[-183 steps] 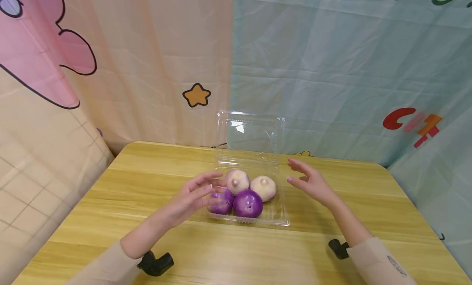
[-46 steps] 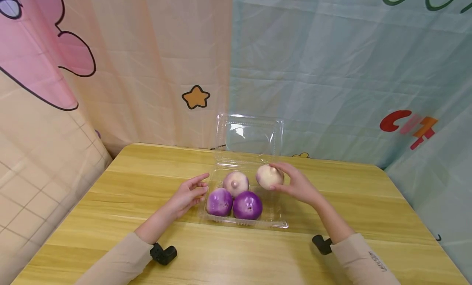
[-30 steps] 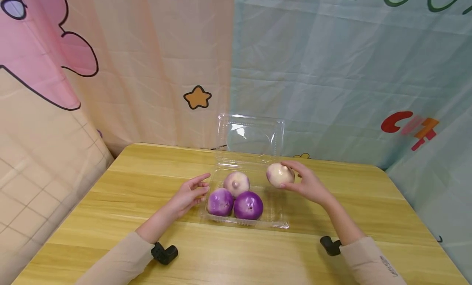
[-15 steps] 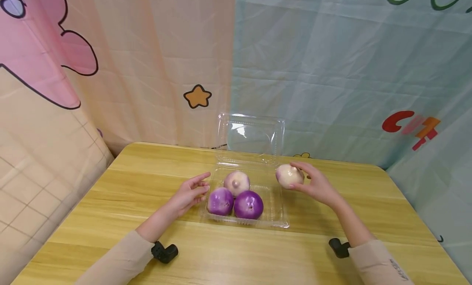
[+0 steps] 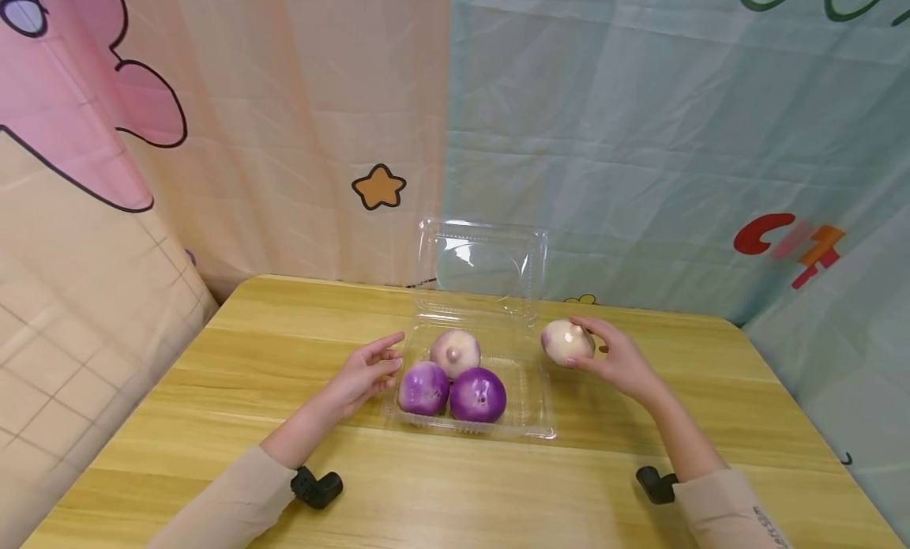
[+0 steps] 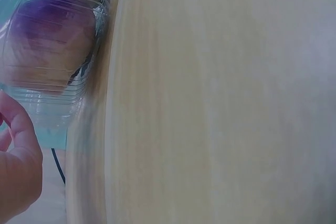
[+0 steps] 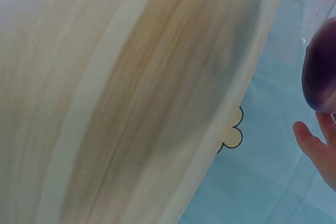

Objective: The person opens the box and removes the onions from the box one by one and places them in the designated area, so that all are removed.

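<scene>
My right hand (image 5: 614, 363) grips a purple-and-white turnip (image 5: 567, 344) between thumb and fingers, just right of a clear plastic clamshell box (image 5: 526, 423). In the right wrist view the turnip's dark purple side (image 7: 321, 72) shows at the right edge, above my fingers (image 7: 314, 148). Three more turnips sit inside the box: a pale one with its nub up (image 5: 456, 353) at the back, and two purple ones in front, left (image 5: 424, 389) and right (image 5: 479, 396). My left hand (image 5: 362, 377) is at the box's left rim, index finger extended, holding nothing.
The box's clear lid (image 5: 483, 268) stands raised at the back, in front of a printed curtain (image 5: 626, 138). All stands on a wooden table (image 5: 455, 494), whose far edge runs close behind the box. A black wrist device (image 5: 316, 488) is on each forearm.
The right hand has lifted the pale right-hand turnip out of the box and carried it rightward past the rim. The left hand has drawn back from over the turnips to the left rim.
</scene>
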A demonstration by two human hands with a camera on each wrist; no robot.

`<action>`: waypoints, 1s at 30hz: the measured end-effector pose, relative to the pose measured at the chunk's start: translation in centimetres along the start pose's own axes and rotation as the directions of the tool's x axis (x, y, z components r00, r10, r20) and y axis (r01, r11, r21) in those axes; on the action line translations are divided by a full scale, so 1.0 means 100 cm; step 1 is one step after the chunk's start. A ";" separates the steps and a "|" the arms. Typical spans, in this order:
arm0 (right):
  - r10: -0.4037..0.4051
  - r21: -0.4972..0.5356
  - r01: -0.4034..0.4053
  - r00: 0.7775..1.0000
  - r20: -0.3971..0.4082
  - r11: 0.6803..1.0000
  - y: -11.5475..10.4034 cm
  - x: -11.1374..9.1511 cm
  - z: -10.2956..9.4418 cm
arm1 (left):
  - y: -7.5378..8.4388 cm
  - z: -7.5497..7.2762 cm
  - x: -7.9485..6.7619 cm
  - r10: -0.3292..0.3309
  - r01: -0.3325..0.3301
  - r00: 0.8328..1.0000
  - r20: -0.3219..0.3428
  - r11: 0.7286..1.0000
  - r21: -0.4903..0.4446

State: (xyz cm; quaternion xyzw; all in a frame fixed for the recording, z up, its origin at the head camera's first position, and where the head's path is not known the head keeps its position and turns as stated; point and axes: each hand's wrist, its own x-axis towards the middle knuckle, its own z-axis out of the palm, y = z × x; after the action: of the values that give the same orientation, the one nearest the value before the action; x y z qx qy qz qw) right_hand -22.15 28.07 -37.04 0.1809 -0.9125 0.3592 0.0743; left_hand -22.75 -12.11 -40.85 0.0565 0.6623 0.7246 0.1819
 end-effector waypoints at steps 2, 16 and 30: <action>0.008 0.005 -0.008 1.000 -0.004 1.000 0.002 -0.001 0.001 | 0.000 0.000 0.000 0.000 0.000 1.000 -0.001 1.000 0.000; 0.068 0.019 -0.068 0.998 -0.004 0.998 0.013 -0.007 0.007 | -0.001 0.002 0.000 -0.014 0.014 1.000 -0.013 1.000 0.000; 0.112 0.027 -0.113 0.994 0.005 0.993 0.028 -0.005 0.009 | -0.001 0.000 0.001 -0.003 0.003 1.000 -0.003 1.000 -0.010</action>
State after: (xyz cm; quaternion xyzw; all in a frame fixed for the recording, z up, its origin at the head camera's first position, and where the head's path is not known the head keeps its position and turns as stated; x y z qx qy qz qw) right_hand -22.81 29.47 -39.63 0.1308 -0.9165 0.3748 0.0498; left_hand -22.77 -12.06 -41.00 0.0534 0.6592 0.7276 0.1821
